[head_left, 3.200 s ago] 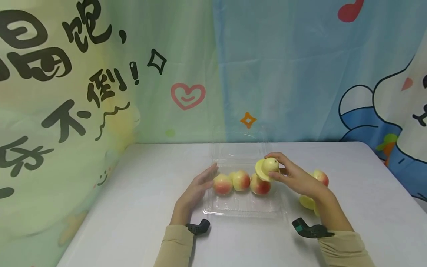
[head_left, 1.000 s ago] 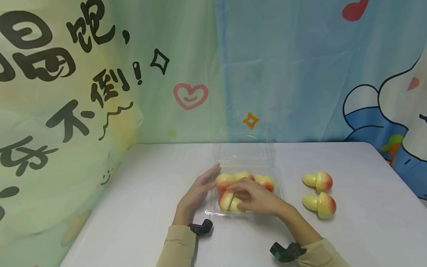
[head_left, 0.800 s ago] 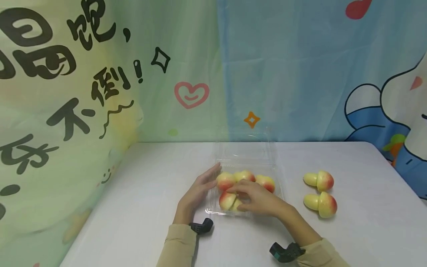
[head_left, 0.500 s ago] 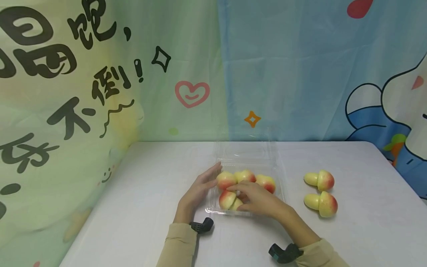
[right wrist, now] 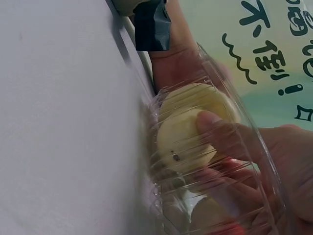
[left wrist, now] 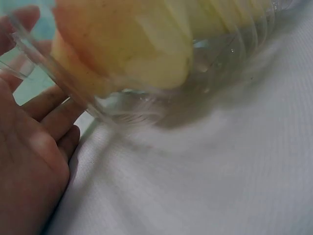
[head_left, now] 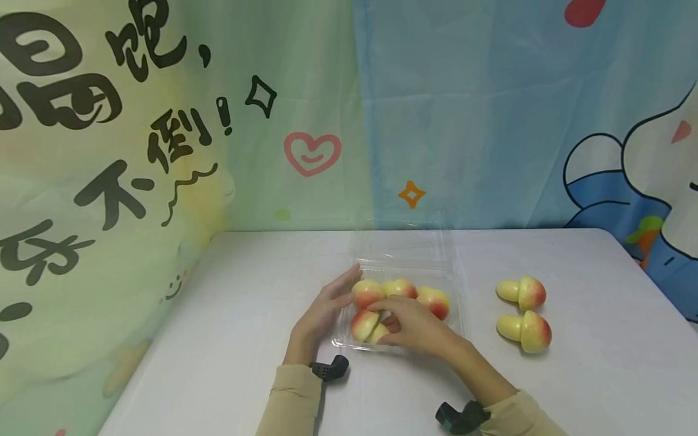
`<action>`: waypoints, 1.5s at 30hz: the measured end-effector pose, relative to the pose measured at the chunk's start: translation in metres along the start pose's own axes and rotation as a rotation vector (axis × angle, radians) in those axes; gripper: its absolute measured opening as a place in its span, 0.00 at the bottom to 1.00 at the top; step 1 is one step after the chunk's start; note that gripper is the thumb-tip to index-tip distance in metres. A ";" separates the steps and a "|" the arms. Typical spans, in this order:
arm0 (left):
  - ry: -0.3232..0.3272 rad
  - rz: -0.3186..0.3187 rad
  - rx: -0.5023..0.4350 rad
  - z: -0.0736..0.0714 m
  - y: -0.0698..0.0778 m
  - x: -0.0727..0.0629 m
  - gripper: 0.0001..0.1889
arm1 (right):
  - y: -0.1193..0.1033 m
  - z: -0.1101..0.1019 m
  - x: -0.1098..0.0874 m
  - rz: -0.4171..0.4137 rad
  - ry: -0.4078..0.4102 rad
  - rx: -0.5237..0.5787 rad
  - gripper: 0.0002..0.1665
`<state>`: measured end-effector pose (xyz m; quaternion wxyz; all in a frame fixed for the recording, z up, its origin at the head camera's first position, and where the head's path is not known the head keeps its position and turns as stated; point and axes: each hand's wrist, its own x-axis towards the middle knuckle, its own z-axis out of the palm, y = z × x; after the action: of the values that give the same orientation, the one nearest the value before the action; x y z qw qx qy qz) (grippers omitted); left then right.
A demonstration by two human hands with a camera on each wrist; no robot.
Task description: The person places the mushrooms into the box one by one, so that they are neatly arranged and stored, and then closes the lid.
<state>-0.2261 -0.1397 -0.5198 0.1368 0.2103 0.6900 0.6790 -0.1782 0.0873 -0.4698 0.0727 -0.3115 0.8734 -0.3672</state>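
Note:
A clear plastic box (head_left: 455,330) holds several yellow toy mushrooms with red-blushed caps. Three of them, like the mushroom (head_left: 434,301) at the right, form its back row. In the front left corner my right hand (head_left: 417,330) pinches another mushroom (head_left: 362,325), lying on its side, cap to the left. The right wrist view shows the thumb on its stem (right wrist: 181,144), seen through the box wall. My left hand (head_left: 327,306) rests along the box's left side; in the left wrist view its fingers (left wrist: 56,117) lie extended against the outer wall.
The box's clear lid (head_left: 403,242) stands open at the back, before the printed curtain (head_left: 463,121). Two more mushrooms, one farther back (head_left: 521,293) and one nearer (head_left: 525,332), lie on the white table (head_left: 229,339) to the right.
Over three seconds, my right hand brought its mushroom from above the box's right side down into the front left corner. In the last half second it slid slightly left. My left hand stayed at the box.

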 end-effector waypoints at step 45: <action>0.026 -0.057 -0.020 0.006 0.019 -0.007 0.30 | 0.039 -0.161 -0.077 0.520 0.193 -0.172 0.43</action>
<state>-0.2155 -0.1377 -0.5017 0.1489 0.1803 0.6906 0.6843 -0.1935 0.2500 -0.3888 0.0543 -0.0457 0.9548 -0.2887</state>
